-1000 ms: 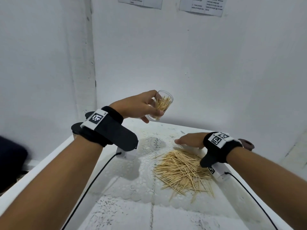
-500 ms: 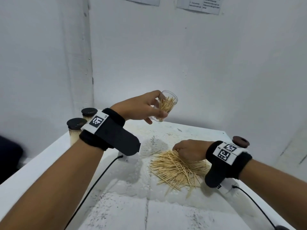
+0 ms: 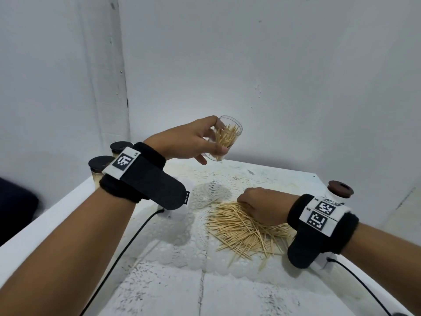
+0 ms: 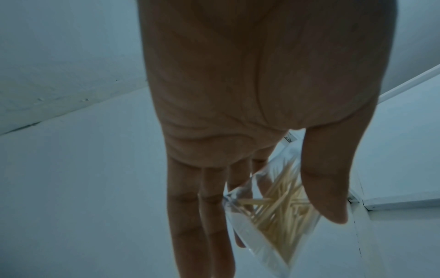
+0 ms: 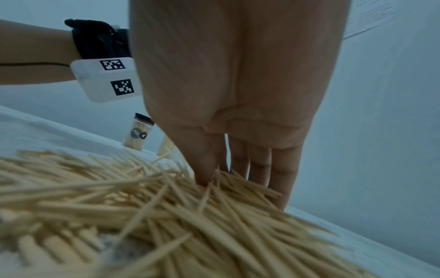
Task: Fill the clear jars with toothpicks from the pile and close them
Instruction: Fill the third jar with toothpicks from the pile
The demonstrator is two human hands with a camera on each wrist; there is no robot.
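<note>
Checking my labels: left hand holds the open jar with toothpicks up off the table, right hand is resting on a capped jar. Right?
Not quite. The left hand does hold the open jar up off the table, but the right hand is down on the toothpick pile, fingers in the toothpicks, not on a capped jar. The right wrist view shows it best.

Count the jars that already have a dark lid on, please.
3: two capped jars at the table's far left edge behind the left wrist, one at the far right behind the right wrist. More may be hidden.
</note>
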